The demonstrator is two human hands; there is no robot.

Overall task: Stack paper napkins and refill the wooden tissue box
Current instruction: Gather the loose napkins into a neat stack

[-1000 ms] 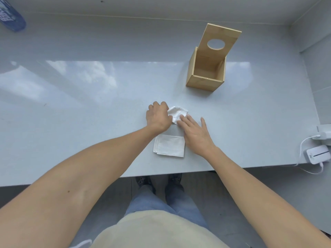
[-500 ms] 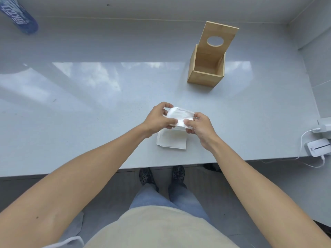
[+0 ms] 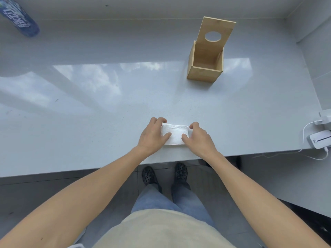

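Observation:
A small stack of white paper napkins (image 3: 176,136) lies on the grey counter near its front edge. My left hand (image 3: 153,136) grips the stack's left side, thumb on top and fingers curled over the far edge. My right hand (image 3: 198,136) grips the right side the same way. The wooden tissue box (image 3: 205,72) stands upright at the back right, well beyond the hands. Its lid (image 3: 217,32), with a round hole, is tilted up and back, and the inside looks empty.
A blue plastic bottle (image 3: 19,21) lies at the far left corner. A white device (image 3: 319,141) with white cables (image 3: 304,129) sits at the counter's right edge, next to the wall. The glossy counter (image 3: 89,104) reflects a window.
Both hands lifted the loose napkin from the counter, then lowered it onto the folded pile near the front edge. They now hold the pile from both sides.

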